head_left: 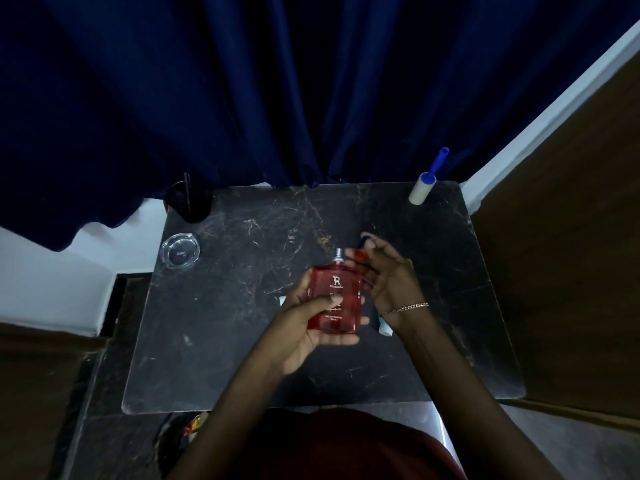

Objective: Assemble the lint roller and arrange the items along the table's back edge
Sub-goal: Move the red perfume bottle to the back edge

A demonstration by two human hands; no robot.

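Lint roller [423, 188] stands at the table's [242, 323] back right corner; left hand [308, 327] grips a red perfume bottle [335, 299], right hand [384, 275] pinches its cap [363, 243].

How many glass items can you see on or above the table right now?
2: a red perfume bottle held in the left hand over the table's middle, and a clear ashtray at the left edge. The hands may hide others.

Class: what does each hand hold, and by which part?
Left hand grips the red perfume bottle by its lower body. Right hand pinches a small dark blue item, possibly the cap.
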